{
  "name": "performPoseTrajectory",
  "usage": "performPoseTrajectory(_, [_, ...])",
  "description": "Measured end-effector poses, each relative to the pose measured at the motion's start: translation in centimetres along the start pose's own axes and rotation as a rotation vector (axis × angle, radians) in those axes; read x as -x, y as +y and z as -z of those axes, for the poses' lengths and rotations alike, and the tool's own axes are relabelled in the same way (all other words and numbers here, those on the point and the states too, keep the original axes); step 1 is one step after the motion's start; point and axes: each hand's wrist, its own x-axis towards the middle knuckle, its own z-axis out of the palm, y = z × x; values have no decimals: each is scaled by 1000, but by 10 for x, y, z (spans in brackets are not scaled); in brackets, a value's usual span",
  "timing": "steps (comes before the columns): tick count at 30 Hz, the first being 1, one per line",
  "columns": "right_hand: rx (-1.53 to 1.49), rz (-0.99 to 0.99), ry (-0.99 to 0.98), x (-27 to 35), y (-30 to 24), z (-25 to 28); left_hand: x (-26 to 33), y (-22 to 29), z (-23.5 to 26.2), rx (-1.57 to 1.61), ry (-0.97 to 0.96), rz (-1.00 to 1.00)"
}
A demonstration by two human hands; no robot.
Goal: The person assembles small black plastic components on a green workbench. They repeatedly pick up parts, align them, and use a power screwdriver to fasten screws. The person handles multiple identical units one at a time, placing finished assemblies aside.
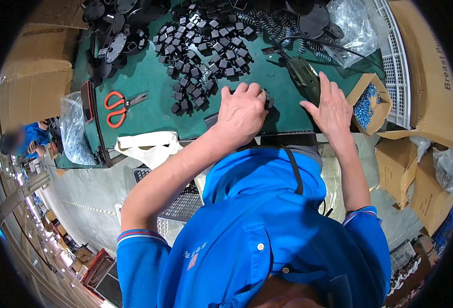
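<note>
My left hand (243,114) is closed, fingers curled down over a black plastic part (211,121) at the near edge of the green table mat (149,77). Most of that part is hidden under the hand. My right hand (333,109) has its fingers stretched and its thumb apart. Between thumb and forefinger lies the rear end of a dark green electric screwdriver (304,76), its cord running off to the right; whether the hand touches it I cannot tell. Beyond my left hand spreads a pile of small black block-shaped parts (188,69).
Orange-handled scissors (117,109) lie at left. Black round housings (116,47) crowd the far left, metal springs (272,25) the far side. A cardboard tray of blue screws (365,108), a clear plastic bag (354,31) and a white crate (397,72) stand right.
</note>
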Motion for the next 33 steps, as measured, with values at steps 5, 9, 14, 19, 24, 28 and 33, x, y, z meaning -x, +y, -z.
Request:
performPoseTrajectory(5, [-34,1,26,-5,6,-5,19,-22,-10,217,93,-82])
performPoseTrajectory(9, [-69,248,333,3,-14,7,14,-9,-10,60,13,-34])
performPoseTrajectory(14, [-454,417,-19,21,-47,-44,19,-11,-14,55,96,-48])
performPoseTrajectory(19, [-507,415,94,14,-52,-59,22,-12,-23,187,282,-54])
performPoseTrajectory(24, [-431,483,76,13,-54,-56,24,-2,-20,-29,270,-71])
performPoseTrajectory(28, [-392,531,69,12,-52,-56,22,1,-15,-68,191,-64])
performPoseTrajectory(33, [-414,582,79,8,-45,-61,10,4,-1,-127,-6,-29])
